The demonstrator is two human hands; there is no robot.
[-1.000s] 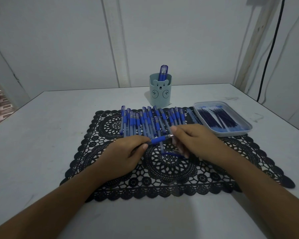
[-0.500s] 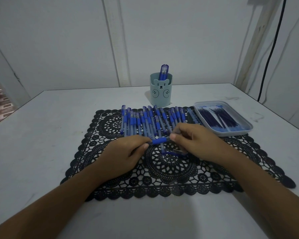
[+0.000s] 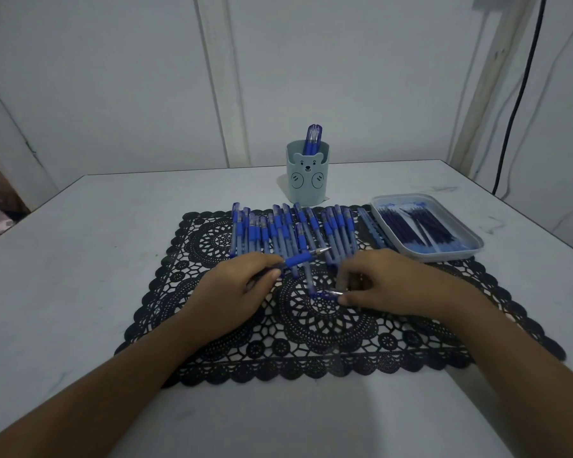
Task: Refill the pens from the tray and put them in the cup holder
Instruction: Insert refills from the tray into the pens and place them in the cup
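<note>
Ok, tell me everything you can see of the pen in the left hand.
The pen has a bright blue grip sleeve, a silvery pointed tip and a darker barrel, plastic by the look. It is uncapped and held nearly level just over the black mat, tip pointing right and away. Only the left hand grips its rear end.

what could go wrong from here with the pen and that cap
1. The right hand seems to pinch only one end of the cap, which lies on the lace mat. It could slip free or snag in the holes.
2. The pen in the left hand has a bare tip, right beside the row of pens. Bringing cap and pen together might knock that row or smear ink.
</note>
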